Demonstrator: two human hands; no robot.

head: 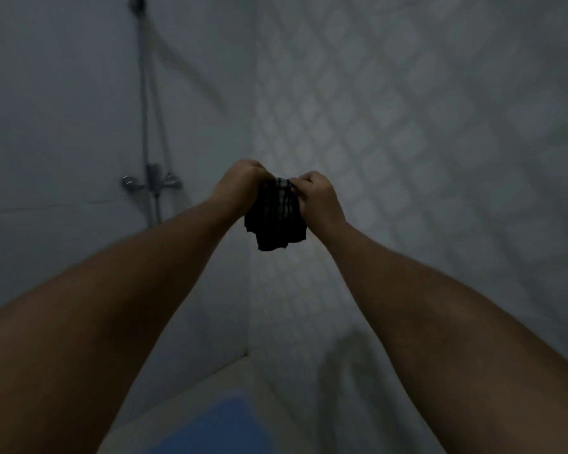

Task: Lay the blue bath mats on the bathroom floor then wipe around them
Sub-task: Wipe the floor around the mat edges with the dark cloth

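Left hand [243,181] and right hand [315,194] grip a dark striped cloth [274,217] above a blue mat [217,427] on the floor [184,407].

One soft blue bath mat [210,427] lies flat on the pale floor [177,401]. Its far corner is rounded and its near part is cut off by the frame edge; the dim light hides its surface detail. One small dark fabric cloth with pale stripes [274,217] hangs bunched in mid-air well above the mat. The left hand [240,181] and right hand [315,198] grip its top edge, and its lower edge hangs loose and uneven.
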